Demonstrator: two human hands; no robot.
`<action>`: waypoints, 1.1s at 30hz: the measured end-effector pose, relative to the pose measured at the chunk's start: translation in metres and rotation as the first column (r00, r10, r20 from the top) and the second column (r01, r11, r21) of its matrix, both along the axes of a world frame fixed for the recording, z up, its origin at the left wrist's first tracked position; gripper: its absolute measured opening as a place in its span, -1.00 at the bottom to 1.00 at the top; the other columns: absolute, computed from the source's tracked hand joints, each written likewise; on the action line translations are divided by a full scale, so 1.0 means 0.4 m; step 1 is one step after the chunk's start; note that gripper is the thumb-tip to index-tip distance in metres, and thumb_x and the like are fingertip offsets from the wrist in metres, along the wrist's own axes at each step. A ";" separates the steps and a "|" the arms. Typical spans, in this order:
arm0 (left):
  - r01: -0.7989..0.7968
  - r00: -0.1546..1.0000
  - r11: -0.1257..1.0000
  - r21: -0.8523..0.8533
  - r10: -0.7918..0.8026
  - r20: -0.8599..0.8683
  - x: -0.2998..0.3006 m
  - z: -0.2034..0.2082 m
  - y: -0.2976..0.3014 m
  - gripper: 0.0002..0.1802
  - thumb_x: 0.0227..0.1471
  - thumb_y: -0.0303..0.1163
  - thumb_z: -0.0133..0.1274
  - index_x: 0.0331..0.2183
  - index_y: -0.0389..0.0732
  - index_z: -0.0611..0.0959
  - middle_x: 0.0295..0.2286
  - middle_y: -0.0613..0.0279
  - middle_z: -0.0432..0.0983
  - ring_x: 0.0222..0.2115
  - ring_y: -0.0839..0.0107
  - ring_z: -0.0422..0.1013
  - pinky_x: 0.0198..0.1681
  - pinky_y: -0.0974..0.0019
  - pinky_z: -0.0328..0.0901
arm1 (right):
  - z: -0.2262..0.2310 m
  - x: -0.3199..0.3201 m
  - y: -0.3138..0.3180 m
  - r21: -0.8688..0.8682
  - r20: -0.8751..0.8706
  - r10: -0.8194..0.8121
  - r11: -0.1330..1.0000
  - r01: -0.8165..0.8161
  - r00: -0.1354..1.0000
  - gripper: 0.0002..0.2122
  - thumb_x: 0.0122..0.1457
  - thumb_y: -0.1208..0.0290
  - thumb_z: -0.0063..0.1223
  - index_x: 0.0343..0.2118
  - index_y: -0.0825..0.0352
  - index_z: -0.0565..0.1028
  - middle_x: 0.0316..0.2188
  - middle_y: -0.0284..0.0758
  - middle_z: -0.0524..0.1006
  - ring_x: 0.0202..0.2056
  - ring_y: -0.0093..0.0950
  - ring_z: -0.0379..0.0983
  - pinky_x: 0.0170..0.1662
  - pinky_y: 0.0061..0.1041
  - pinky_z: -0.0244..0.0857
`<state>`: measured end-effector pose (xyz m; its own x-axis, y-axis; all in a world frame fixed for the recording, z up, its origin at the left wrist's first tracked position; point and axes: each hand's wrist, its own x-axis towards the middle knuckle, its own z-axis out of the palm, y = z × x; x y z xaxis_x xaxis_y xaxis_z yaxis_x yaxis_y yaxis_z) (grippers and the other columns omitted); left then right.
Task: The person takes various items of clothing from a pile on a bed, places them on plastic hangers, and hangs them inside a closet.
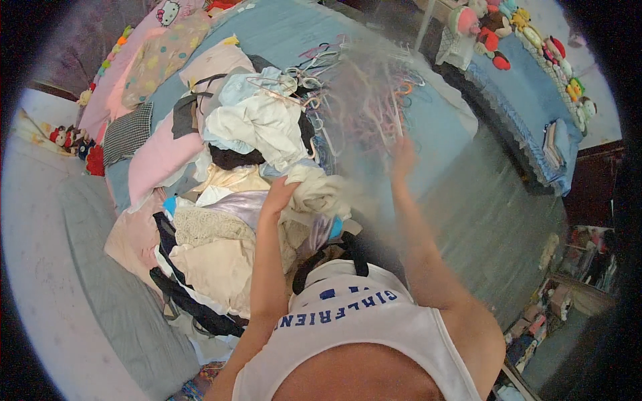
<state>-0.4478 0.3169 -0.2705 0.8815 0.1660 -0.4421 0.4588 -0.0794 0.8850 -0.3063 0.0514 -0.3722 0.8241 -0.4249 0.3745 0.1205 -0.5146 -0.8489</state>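
My left hand [283, 192] is closed on a bunched cream garment [319, 191] in front of my body. A piece of shiny lilac cloth [322, 230] hangs just below it. My right hand [402, 159] reaches forward over the bed, its fingers closed on the near end of a pale clothes hanger [399, 121]. Behind that hand lies a tangle of pink, purple and white hangers [324, 61], partly hidden by a hazy smear across the picture. To the left of my left hand spreads a heap of clothes, including a white garment [259, 125] and a beige knit top [204, 227].
The heap lies on a bed with a blue sheet [287, 27]. Pink pillows [162, 159] and a checked cushion [127, 134] flank it on the left. A blue-covered sofa [518, 87] lined with plush toys stands at the right, beyond the grey floor [495, 207].
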 end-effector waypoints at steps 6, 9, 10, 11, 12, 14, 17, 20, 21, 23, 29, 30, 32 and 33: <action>0.054 0.997 0.998 -0.037 -0.056 -0.048 -0.035 0.038 0.007 -0.61 -0.06 -0.25 -0.01 -0.22 -0.34 0.52 -0.33 0.25 0.48 -0.35 0.51 0.37 -0.25 0.44 0.23 | -0.032 0.004 0.057 0.430 -0.002 0.085 0.899 -0.076 0.996 -0.80 0.18 0.38 -0.24 -0.45 0.41 0.37 -0.63 -0.27 0.48 -0.60 -0.55 0.42 -0.53 -0.61 0.29; -0.005 0.999 1.000 0.024 0.006 -0.051 -0.044 0.048 0.024 -0.62 -0.05 -0.27 -0.02 -0.22 -0.34 0.51 -0.33 0.26 0.48 -0.34 0.51 0.36 -0.23 0.44 0.23 | -0.023 -0.010 0.037 0.761 0.082 0.347 0.584 -0.283 0.934 -0.82 0.16 0.37 -0.20 -0.40 0.38 0.40 -0.64 -0.36 0.45 -0.59 -0.59 0.38 -0.49 -0.67 0.26; -0.037 0.999 0.999 0.006 0.037 0.000 -0.048 0.045 0.038 -0.62 -0.04 -0.28 -0.03 -0.19 -0.33 0.49 -0.30 0.24 0.46 -0.31 0.50 0.35 -0.21 0.44 0.22 | -0.005 -0.027 0.041 0.761 0.089 0.359 0.577 -0.296 0.929 -0.82 0.16 0.37 -0.20 -0.40 0.38 0.40 -0.64 -0.36 0.45 -0.59 -0.59 0.38 -0.49 -0.67 0.26; -0.063 0.997 0.998 -0.020 0.064 0.051 -0.049 0.044 0.043 -0.61 -0.03 -0.30 -0.04 -0.16 -0.33 0.47 -0.27 0.23 0.45 -0.28 0.49 0.34 -0.18 0.44 0.21 | 0.011 -0.042 0.032 0.841 0.052 0.468 0.456 -0.291 0.882 -0.81 0.16 0.35 -0.19 -0.39 0.38 0.40 -0.66 -0.39 0.42 -0.61 -0.61 0.35 -0.51 -0.68 0.24; -0.076 0.995 0.997 -0.022 0.077 0.056 -0.046 0.048 0.044 -0.61 -0.03 -0.30 -0.04 -0.16 -0.33 0.47 -0.27 0.23 0.45 -0.28 0.49 0.34 -0.18 0.44 0.21 | 0.026 -0.063 0.025 0.907 0.028 0.578 0.329 -0.264 0.815 -0.81 0.15 0.34 -0.17 -0.39 0.37 0.40 -0.67 -0.42 0.39 -0.62 -0.62 0.32 -0.53 -0.69 0.22; -0.120 0.969 0.987 -0.104 0.139 0.202 -0.027 0.064 0.043 -0.59 -0.06 -0.39 -0.07 -0.11 -0.31 0.43 -0.21 0.21 0.40 -0.21 0.48 0.30 -0.13 0.45 0.16 | 0.164 -0.140 0.069 0.896 -0.081 0.614 0.390 -0.212 0.785 -0.80 0.15 0.32 -0.16 -0.40 0.36 0.40 -0.69 -0.44 0.34 -0.67 -0.65 0.25 -0.58 -0.70 0.15; -0.018 0.935 0.981 -0.194 0.086 0.345 0.013 0.091 0.005 -0.54 -0.06 -0.46 -0.08 -0.05 -0.29 0.37 -0.14 0.22 0.35 -0.15 0.48 0.26 -0.06 0.45 0.11 | 0.229 -0.208 0.106 0.891 -0.146 0.822 0.351 -0.288 0.551 -0.78 0.15 0.31 -0.15 -0.39 0.37 0.43 -0.68 -0.45 0.33 -0.66 -0.64 0.26 -0.56 -0.69 0.17; -0.057 0.924 0.948 -0.314 0.169 0.342 0.034 0.113 -0.016 -0.58 -0.09 -0.52 -0.06 -0.09 -0.29 0.43 -0.17 0.23 0.39 -0.16 0.48 0.29 -0.07 0.44 0.13 | 0.252 -0.218 0.132 0.839 -0.267 0.855 0.434 -0.329 0.445 -0.76 0.12 0.29 -0.11 -0.36 0.40 0.45 -0.66 -0.43 0.37 -0.60 -0.58 0.33 -0.46 -0.66 0.24; -0.065 0.930 0.958 -0.280 0.160 0.331 0.042 0.125 -0.030 -0.61 -0.10 -0.53 -0.05 -0.13 -0.30 0.46 -0.21 0.23 0.42 -0.19 0.48 0.31 -0.09 0.44 0.15 | 0.180 -0.191 0.132 0.597 -0.227 0.872 0.476 -0.646 0.433 -0.74 0.11 0.27 -0.10 -0.33 0.40 0.44 -0.62 -0.38 0.40 -0.56 -0.54 0.35 -0.43 -0.62 0.25; -0.135 0.926 0.955 -0.263 0.216 0.310 0.034 0.116 -0.027 -0.70 -0.12 -0.52 -0.03 -0.24 -0.31 0.54 -0.34 0.23 0.49 -0.30 0.49 0.37 -0.18 0.44 0.22 | 0.223 -0.194 0.158 0.188 -0.332 0.847 0.490 -0.851 0.414 -0.69 0.09 0.23 -0.09 -0.25 0.41 0.40 -0.47 -0.25 0.43 -0.44 -0.43 0.38 -0.32 -0.52 0.26; -0.130 0.944 0.987 0.099 0.093 0.315 0.041 0.061 -0.040 -0.75 -0.15 -0.42 -0.01 -0.34 -0.33 0.55 -0.44 0.17 0.49 -0.42 0.46 0.40 -0.34 0.37 0.26 | 0.418 -0.251 0.302 -0.135 0.158 0.667 0.745 -0.653 0.728 -0.53 0.04 0.17 -0.04 -0.07 0.42 0.28 -0.20 -0.05 0.33 -0.12 -0.12 0.26 -0.06 -0.37 0.13; -0.025 0.976 0.958 0.286 -0.038 0.214 0.037 0.087 -0.049 -0.76 -0.13 -0.40 -0.02 -0.37 -0.33 0.55 -0.47 0.13 0.50 -0.43 0.42 0.40 -0.36 0.34 0.26 | 0.435 -0.260 0.312 -0.081 0.103 0.726 0.687 -0.722 0.680 -0.56 0.01 0.16 -0.01 -0.14 0.42 0.33 -0.26 -0.05 0.36 -0.15 -0.12 0.28 -0.10 -0.34 0.15; -0.220 0.833 0.882 0.417 -0.053 0.551 0.003 0.105 -0.088 -0.77 -0.13 -0.39 -0.05 -0.43 -0.36 0.54 -0.54 0.05 0.49 -0.47 0.29 0.42 -0.38 0.26 0.27 | 0.447 -0.265 0.321 -0.021 0.058 0.783 0.621 -0.783 0.619 -0.58 -0.01 0.14 0.01 -0.22 0.42 0.38 -0.33 -0.05 0.39 -0.18 -0.12 0.29 -0.13 -0.32 0.17; -0.125 0.888 0.870 0.478 -0.117 0.444 -0.003 0.109 -0.083 -0.75 -0.15 -0.39 -0.04 -0.41 -0.38 0.52 -0.51 0.02 0.49 -0.44 0.25 0.42 -0.37 0.24 0.26 | 0.450 -0.257 0.326 -0.007 -0.078 0.786 0.614 -0.789 0.613 -0.62 -0.03 0.14 0.02 -0.32 0.41 0.40 -0.41 -0.04 0.41 -0.22 -0.11 0.31 -0.18 -0.28 0.18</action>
<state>-0.4488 0.2838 -0.2270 0.9577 0.2537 0.1355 0.0264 -0.5469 0.8368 -0.4091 0.1817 -0.1923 0.8562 0.4120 0.3117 0.4437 -0.2775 -0.8521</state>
